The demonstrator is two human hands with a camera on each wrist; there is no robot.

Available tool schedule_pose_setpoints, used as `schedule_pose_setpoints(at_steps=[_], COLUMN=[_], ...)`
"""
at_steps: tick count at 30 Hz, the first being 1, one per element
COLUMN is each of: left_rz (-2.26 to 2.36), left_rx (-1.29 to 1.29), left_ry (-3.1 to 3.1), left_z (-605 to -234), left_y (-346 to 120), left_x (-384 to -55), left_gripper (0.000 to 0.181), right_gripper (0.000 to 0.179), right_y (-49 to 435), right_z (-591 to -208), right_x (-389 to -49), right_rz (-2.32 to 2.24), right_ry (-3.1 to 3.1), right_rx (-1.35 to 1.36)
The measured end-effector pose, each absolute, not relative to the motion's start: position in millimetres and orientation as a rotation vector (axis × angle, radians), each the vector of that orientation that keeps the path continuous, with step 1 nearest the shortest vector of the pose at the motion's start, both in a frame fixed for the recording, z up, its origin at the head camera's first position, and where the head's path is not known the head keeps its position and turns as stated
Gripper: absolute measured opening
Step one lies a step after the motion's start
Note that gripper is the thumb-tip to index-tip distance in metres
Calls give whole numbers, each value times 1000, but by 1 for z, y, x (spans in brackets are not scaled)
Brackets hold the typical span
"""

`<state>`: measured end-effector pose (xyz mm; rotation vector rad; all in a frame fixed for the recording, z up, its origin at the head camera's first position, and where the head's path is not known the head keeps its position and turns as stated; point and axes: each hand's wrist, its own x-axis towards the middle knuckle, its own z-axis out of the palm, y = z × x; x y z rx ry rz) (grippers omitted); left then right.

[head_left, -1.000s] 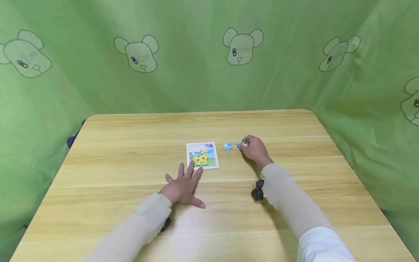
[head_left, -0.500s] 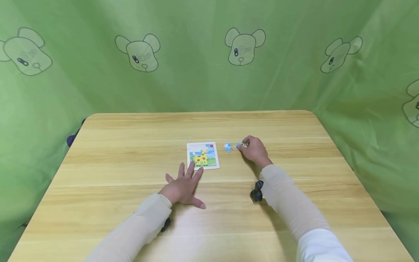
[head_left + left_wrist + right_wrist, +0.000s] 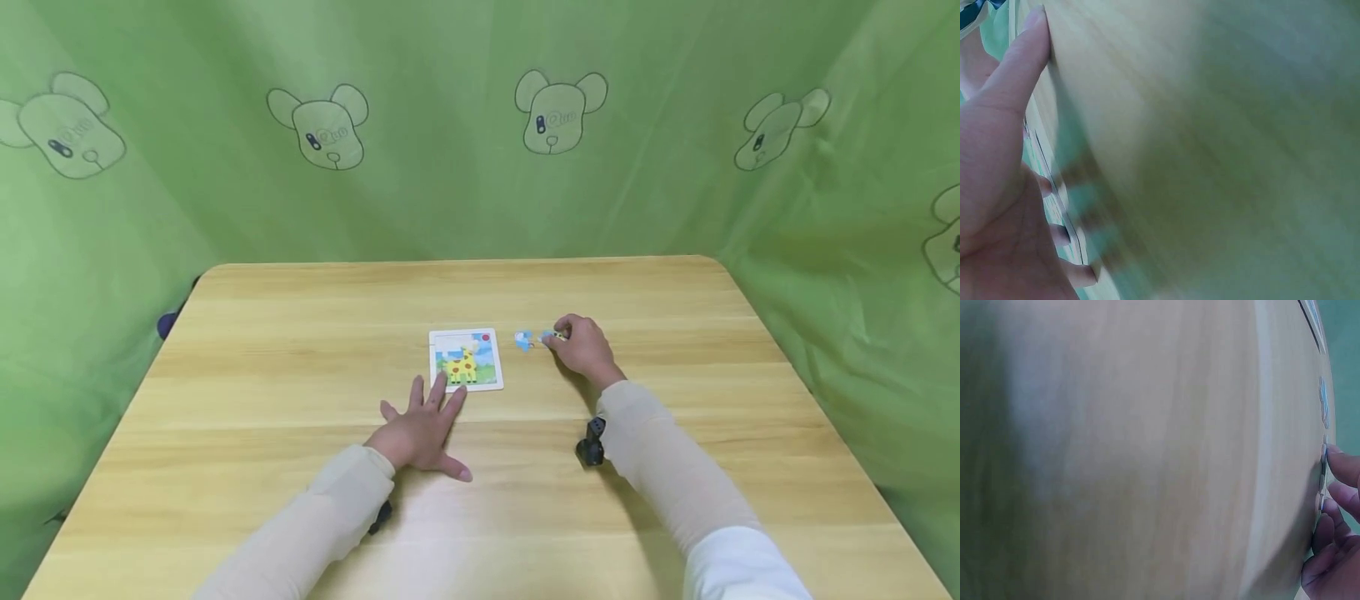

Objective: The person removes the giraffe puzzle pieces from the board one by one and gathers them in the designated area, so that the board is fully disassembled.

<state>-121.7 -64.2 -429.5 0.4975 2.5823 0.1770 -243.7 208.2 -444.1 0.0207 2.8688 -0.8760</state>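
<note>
A square giraffe puzzle in a white-rimmed tray [image 3: 498,368] lies flat near the table's middle. My left hand [image 3: 420,432] is spread palm down, its fingertips resting at the tray's near edge. To the right of the tray, my right hand [image 3: 585,346] pinches a small blue and yellow puzzle piece [image 3: 549,335] between thumb and fingers, low at the tabletop. The fingers hide part of that piece. A blue and white puzzle piece [image 3: 523,340] lies between the tray and my right hand. In the right wrist view the pieces appear edge-on beside my thumb [image 3: 1342,467].
The wooden table [image 3: 300,350] has rounded far corners. A green curtain [image 3: 435,192] printed with bear heads surrounds it behind and at both sides. A black wrist camera [image 3: 591,444] hangs under my right sleeve.
Both hands keep their places, the right one staying at the puzzle piece. The whole head view has shifted very slightly; the tray and the loose piece look unmoved on the table.
</note>
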Motion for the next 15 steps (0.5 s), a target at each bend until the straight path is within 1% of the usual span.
schedule_pose_setpoints(at_steps=[6,15], left_rz=[177,175], left_rx=[502,502], left_ry=[2585,2588], left_z=[-431,-432], left_y=[-64,-65], left_x=[-120,-122], left_gripper=[123,123], right_gripper=[39,37], right_y=[211,210], right_z=[-449,-446], right_x=[-245,-248], right_rz=[-921,-989], right_ry=[2872,2871], right_rx=[-7,-53])
